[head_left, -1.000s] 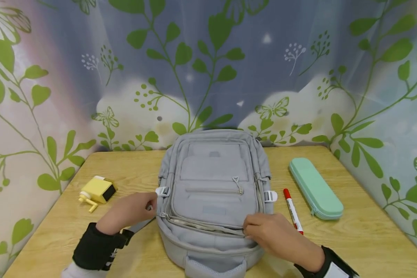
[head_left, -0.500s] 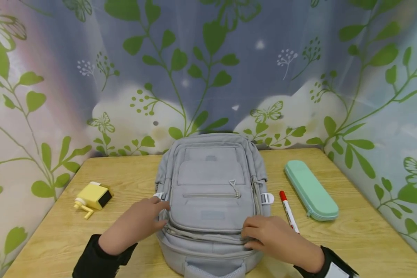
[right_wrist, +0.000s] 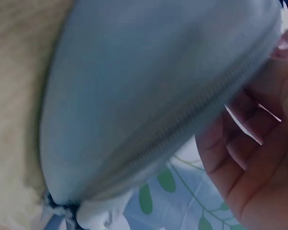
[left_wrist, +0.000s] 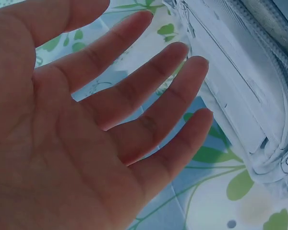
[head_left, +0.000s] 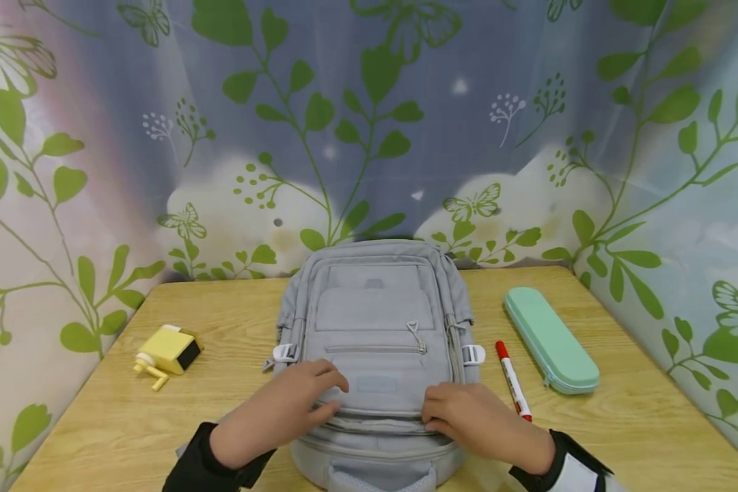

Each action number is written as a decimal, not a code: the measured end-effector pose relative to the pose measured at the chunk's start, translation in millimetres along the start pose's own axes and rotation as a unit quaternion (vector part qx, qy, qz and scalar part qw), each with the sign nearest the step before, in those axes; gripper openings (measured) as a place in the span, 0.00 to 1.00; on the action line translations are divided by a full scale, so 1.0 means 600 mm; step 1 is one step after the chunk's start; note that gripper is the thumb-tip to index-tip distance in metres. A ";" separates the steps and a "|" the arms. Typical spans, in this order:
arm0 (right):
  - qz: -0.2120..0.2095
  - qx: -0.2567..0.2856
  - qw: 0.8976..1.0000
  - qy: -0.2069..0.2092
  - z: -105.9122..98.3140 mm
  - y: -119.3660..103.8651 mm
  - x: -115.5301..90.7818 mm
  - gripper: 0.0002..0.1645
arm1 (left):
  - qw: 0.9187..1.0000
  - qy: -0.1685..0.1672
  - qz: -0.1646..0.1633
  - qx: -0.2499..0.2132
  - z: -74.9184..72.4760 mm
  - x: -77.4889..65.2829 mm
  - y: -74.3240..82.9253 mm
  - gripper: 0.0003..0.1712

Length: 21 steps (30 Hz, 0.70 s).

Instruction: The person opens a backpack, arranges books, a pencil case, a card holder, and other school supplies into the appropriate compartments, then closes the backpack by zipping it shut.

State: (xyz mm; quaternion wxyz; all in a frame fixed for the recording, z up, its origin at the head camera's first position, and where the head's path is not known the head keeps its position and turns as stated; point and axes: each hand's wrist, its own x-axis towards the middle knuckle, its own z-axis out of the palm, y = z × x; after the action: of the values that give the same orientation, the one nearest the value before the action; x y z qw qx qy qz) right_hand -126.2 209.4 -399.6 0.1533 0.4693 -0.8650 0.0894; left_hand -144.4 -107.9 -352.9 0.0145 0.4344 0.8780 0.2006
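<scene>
A grey backpack (head_left: 369, 314) lies on its back on the table, front pocket upward and carry handle (head_left: 381, 478) toward me. Along its near end the zipped opening (head_left: 381, 425) gapes a little. My left hand (head_left: 285, 413) hovers over the front's near left part, fingers spread and holding nothing; in the left wrist view its palm is bare beside the backpack (left_wrist: 230, 62). At the near right corner, my right hand (head_left: 482, 420) pinches the edge of the opening. In the right wrist view, the thumb and fingers meet at the zipper edge (right_wrist: 177, 122), partly out of frame.
To the left is a yellow box-shaped sharpener-like device (head_left: 169, 350) with a crank. Right of the backpack lie a red-capped white marker (head_left: 513, 380) and a mint-green zipped case (head_left: 550, 342). A leaf-patterned curtain (head_left: 369, 137) hangs behind the wooden table (head_left: 221, 321).
My left hand has left the backpack's left side and come rightward over its front, fingers opening. The right hand stays at the near right corner, shifting slightly left.
</scene>
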 end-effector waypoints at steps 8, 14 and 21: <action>-0.015 -0.059 0.992 0.114 -0.025 0.012 0.028 0.14 | 0.999 0.008 -0.021 -0.032 0.013 0.007 0.013 0.27; -0.049 -0.117 0.966 0.223 -0.052 0.019 0.062 0.23 | 0.997 0.056 -0.042 -0.018 0.024 0.025 0.018 0.53; -0.088 -0.169 0.940 0.284 -0.080 0.023 0.083 0.18 | 0.994 0.096 -0.049 0.002 0.027 0.052 0.009 0.49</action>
State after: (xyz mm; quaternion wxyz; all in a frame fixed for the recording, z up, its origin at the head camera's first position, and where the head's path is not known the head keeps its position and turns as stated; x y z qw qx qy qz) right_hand -154.8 192.0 -337.6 0.4767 0.4660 -0.7432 0.0572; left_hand -156.5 -75.8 -361.1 -0.0613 0.3695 0.8960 0.2385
